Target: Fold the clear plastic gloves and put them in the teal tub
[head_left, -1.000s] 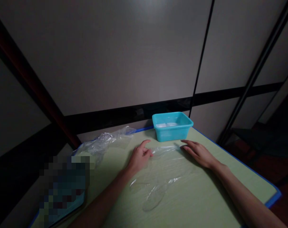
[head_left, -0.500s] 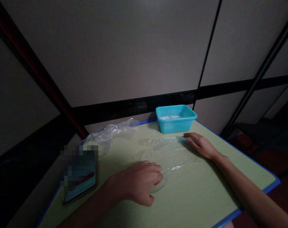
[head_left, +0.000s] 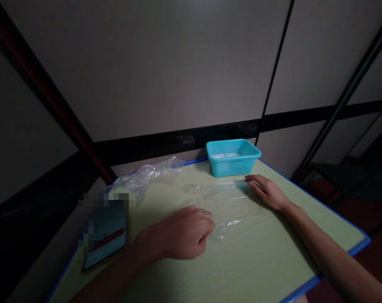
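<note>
The left hand (head_left: 184, 233) curls nearly closed over a clear plastic glove (head_left: 232, 206) lying on the worktop (head_left: 257, 261); whether its grip has film, I cannot tell. The right hand (head_left: 268, 192), loosely open, rests at the glove's edge. Smoothing seems in hand, calling for light pressure next.

Glossy plastic glove (head_left: 233, 206), smooth plastic tub (head_left: 233, 167), crinkled plastic wrap (head_left: 144, 176)
</note>
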The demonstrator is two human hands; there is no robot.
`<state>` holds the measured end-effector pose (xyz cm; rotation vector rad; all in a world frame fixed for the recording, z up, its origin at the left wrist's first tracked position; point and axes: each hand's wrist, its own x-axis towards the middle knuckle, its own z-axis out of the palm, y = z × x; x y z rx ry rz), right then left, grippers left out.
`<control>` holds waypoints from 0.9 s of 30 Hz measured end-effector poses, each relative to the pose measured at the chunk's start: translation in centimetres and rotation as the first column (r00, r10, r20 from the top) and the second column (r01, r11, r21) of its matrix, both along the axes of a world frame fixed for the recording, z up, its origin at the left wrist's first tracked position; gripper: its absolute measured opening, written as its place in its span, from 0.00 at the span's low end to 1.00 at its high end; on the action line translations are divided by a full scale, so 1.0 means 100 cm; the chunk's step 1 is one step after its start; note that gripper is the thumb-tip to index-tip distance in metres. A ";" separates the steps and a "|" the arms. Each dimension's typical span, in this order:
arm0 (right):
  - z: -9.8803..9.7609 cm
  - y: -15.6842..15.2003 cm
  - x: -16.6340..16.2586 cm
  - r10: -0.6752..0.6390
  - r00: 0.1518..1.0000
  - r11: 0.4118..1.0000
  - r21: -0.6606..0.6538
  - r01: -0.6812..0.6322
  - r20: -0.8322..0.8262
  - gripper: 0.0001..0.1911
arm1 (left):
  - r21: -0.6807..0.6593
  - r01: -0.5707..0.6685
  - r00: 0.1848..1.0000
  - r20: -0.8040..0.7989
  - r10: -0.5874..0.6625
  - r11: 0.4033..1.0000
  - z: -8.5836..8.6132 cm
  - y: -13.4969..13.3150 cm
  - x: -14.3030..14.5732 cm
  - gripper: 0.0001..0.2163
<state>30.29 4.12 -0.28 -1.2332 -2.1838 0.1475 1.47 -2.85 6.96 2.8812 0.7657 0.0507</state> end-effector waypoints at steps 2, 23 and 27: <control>0.001 0.000 0.000 0.003 1.000 1.000 -0.004 -0.003 0.007 0.14 | -0.001 -0.087 0.994 0.059 0.087 0.996 0.003 0.007 0.001 0.06; 0.001 0.001 -0.001 0.024 0.999 0.999 -0.039 -0.023 0.035 0.13 | -0.019 -0.561 0.800 0.245 0.548 0.827 -0.049 0.054 -0.002 0.06; 0.001 0.001 -0.002 0.035 0.999 0.998 -0.044 -0.035 0.008 0.12 | -0.013 -0.591 0.785 0.224 0.578 0.807 -0.052 0.053 -0.002 0.06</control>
